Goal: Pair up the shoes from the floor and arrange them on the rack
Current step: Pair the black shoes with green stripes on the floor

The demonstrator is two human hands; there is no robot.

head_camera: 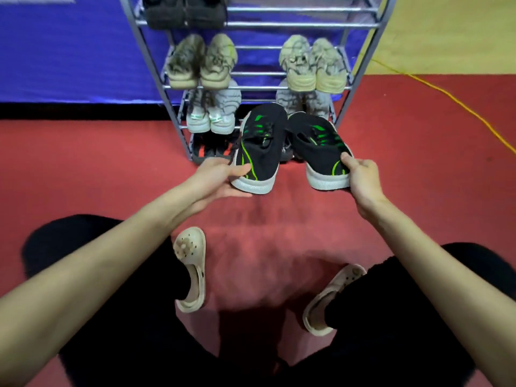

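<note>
I hold two black sneakers with green stripes and white soles in front of the metal shoe rack [363, 65]. My left hand [220, 177] grips the heel of the left black sneaker [261, 146]. My right hand [363, 177] grips the heel of the right black sneaker [321, 146]. Both sneakers point toe-first toward the rack's lower shelves, lifted off the red floor. The rack holds a beige pair [201, 62], another beige pair [312, 62], a grey-white pair [212, 113], a grey pair [304, 100] partly hidden behind the held sneakers, and dark shoes [185, 12] on top.
Black-and-red shoes [209, 152] sit on the lowest shelf at left. My own feet wear cream clogs [191, 269] on the red floor. A yellow cable [446, 93] runs across the floor at right. A blue cloth wall [69, 51] stands behind the rack.
</note>
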